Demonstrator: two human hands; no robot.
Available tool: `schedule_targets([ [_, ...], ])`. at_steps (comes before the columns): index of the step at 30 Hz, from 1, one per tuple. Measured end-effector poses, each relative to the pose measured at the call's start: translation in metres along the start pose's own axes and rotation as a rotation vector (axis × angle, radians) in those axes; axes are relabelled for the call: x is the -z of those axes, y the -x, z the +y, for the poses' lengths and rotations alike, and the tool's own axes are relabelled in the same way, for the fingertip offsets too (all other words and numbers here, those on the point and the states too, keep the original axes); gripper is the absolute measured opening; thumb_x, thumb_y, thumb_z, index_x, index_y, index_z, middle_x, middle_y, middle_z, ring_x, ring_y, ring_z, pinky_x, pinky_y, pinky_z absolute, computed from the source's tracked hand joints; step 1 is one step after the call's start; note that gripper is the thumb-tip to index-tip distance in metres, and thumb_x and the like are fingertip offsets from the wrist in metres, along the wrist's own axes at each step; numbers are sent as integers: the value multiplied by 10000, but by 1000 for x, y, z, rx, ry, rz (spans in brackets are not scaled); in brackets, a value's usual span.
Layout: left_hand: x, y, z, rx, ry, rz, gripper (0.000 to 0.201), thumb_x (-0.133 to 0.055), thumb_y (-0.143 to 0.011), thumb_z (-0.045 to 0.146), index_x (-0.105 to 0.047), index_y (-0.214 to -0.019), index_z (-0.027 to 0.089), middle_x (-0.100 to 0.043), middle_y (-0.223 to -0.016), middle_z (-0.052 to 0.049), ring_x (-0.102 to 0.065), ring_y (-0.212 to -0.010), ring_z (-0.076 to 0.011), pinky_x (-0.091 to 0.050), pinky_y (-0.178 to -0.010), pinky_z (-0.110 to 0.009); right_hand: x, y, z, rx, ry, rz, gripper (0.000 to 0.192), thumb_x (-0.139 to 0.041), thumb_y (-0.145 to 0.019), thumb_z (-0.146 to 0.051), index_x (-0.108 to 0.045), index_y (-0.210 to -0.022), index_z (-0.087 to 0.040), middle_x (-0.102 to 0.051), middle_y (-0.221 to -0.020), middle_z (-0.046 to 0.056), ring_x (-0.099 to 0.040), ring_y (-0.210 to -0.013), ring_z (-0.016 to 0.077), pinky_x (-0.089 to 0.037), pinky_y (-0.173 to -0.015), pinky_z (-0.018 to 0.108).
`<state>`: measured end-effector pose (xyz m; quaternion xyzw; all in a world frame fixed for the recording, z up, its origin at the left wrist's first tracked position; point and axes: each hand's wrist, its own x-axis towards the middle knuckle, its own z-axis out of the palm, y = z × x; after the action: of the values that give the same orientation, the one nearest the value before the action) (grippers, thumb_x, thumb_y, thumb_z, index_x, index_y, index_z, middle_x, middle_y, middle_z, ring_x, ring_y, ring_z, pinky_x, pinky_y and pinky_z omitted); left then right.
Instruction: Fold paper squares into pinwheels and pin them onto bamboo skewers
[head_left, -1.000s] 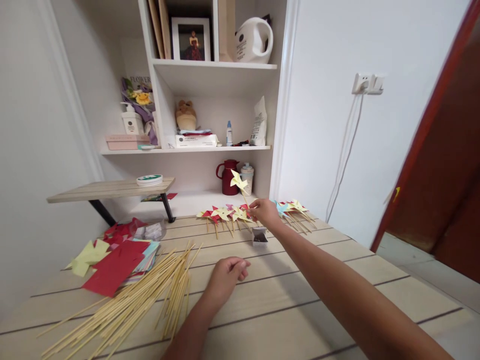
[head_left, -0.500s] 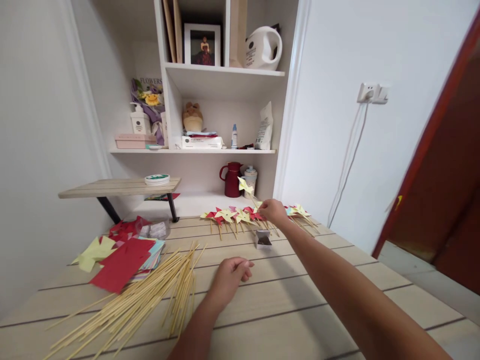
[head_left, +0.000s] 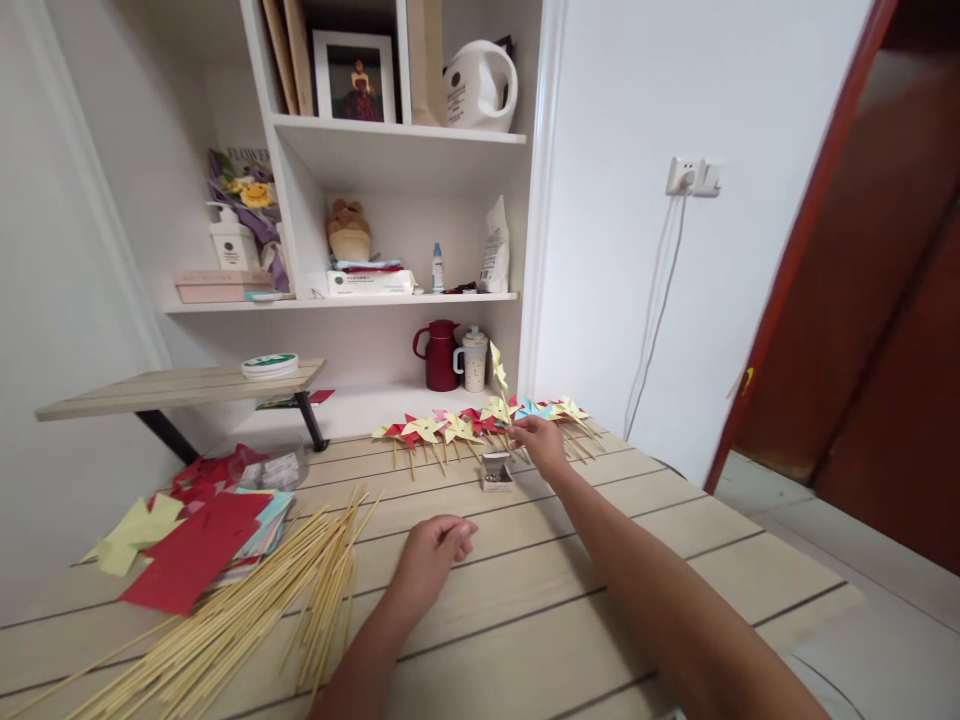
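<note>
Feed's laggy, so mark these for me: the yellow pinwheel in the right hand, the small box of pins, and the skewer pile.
yellow pinwheel point(head_left: 496, 364), head view, paper blades.
small box point(head_left: 496, 473), head view, open top.
skewer pile point(head_left: 247, 610), head view, middle of the bundle.

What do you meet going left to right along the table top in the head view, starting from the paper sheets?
Paper sheets → bamboo sticks → left hand → small box → right hand holding a yellow pinwheel.

Yellow pinwheel, red, yellow and blue pinwheels, red paper, pale sticks.
</note>
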<state>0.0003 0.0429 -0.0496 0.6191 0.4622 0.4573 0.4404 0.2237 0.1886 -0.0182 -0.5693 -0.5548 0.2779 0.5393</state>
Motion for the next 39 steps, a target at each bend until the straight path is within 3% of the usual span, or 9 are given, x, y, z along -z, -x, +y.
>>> schedule_targets([
  [6, 1, 2, 1, 19, 21, 4, 381, -661, -768, 505, -786, -847, 155, -676, -686, -55, -568, -666, -196, -442, -699, -315, -21, 3, 0, -106, -181, -143, 313, -607, -960, -339, -603, -1212, -153, -644, -1186, 85, -660, -989, 207, -572, -842, 412],
  [10, 1, 2, 1, 14, 22, 1, 362, -650, -775, 487, -788, -842, 159, -676, -685, -56, -568, -661, -195, -444, -692, -315, -31, 9, 0, -159, -262, -236, 341, -610, -957, -336, -587, -1249, -162, -621, -1239, 95, -646, -1039, 226, -564, -871, 433],
  [14, 0, 3, 1, 6, 17, -6, 341, -642, -775, 466, -785, -829, 161, -676, -686, -56, -567, -661, -194, -447, -688, -316, -45, 21, -3, -181, -326, -300, 279, -604, -963, -329, -616, -1174, -146, -660, -1123, 72, -669, -921, 184, -584, -787, 371],
  [17, 0, 2, 2, 7, 3, -10, 324, -628, -779, 446, -779, -818, 162, -670, -687, -53, -565, -663, -194, -445, -685, -312, -58, 33, -6, -175, -383, -309, 194, -665, -918, -315, -646, -901, -122, -682, -813, 10, -652, -674, 118, -561, -632, 269],
  [19, 0, 2, 2, 9, -7, -8, 318, -615, -786, 431, -775, -819, 159, -668, -691, -54, -565, -664, -194, -445, -682, -312, -68, 42, -10, -164, -420, -300, 254, -781, -784, -303, -599, -711, -141, -657, -621, -9, -630, -556, 114, -531, -560, 240],
  [24, -1, 2, -2, -2, -24, -24, 320, -595, -800, 427, -764, -809, 156, -661, -698, -55, -564, -670, -192, -445, -689, -313, -86, 58, -20, -113, -412, -311, 228, -793, -666, -295, -609, -675, -160, -701, -601, 38, -658, -550, 153, -545, -573, 276],
  [27, -1, 2, -5, -10, -39, -33, 330, -577, -812, 428, -754, -813, 150, -661, -712, -59, -570, -685, -195, -448, -699, -316, -78, 53, -22, -63, -332, -299, 183, -754, -677, -292, -641, -734, -160, -733, -677, 49, -683, -598, 169, -556, -619, 292],
  [34, -1, 2, -5, 1, -75, -50, 348, -545, -814, 428, -737, -832, 139, -650, -731, -51, -566, -704, -189, -453, -709, -314, -16, 23, 5, -11, 107, -38, 47, -677, -701, -184, -645, -667, -181, -670, -604, -6, -620, -555, 150, -445, -605, 259],
  [39, -1, 3, -3, 12, -78, -49, 340, -542, -803, 423, -730, -834, 141, -644, -727, -48, -565, -707, -190, -451, -708, -313, -13, 26, 13, -17, 375, 44, 106, -665, -742, -193, -667, -636, -190, -653, -572, 8, -609, -595, 159, -330, -568, 253],
])
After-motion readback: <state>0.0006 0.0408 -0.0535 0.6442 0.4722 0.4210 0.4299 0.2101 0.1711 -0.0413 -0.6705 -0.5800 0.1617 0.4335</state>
